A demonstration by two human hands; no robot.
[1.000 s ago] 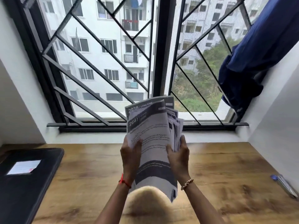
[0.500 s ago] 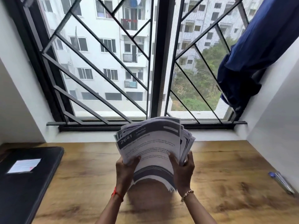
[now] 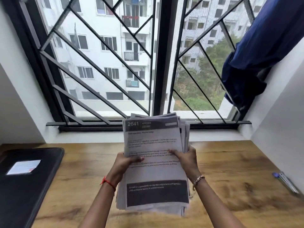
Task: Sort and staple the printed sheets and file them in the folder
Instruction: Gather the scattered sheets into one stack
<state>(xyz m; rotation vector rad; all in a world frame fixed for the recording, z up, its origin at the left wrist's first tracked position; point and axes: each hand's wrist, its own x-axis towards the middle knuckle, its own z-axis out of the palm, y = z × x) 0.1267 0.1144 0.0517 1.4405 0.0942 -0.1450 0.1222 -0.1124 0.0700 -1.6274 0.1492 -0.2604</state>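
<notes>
Checker: Your stack of printed sheets [image 3: 154, 145] is up off the wooden table [image 3: 230, 162], held in front of you with both hands. The far edge reaches up across the window sill.

Spotter: Your left hand [image 3: 125, 163] grips the left edge, thumb laid across the front page. The fingers behind are hidden from me.

Checker: Your right hand [image 3: 187, 160] does the same on the right edge, thumb pressed on the print, fingers curled round the back.

Spotter: Your top page shows a dark header band reading "2641" and "KITCHEN", and a dark block near the bottom. The smaller text is too blurred to read.

Checker: The sheets under it are not squared up. Their edges stick out unevenly at the top and down the right side.

Spotter: Your black folder [image 3: 28, 178] lies flat and closed at the left of the table, a pale label on its cover, well apart from the sheets.

Checker: Far right, near the wall, you have a slim silver thing with a blue end [image 3: 286, 182]. I cannot tell what it is.

Spotter: You wear a red thread [image 3: 107, 183] on your left wrist and a bead bracelet [image 3: 199, 178] on your right. A blue curtain [image 3: 255, 55] hangs bunched at the right of the window.
</notes>
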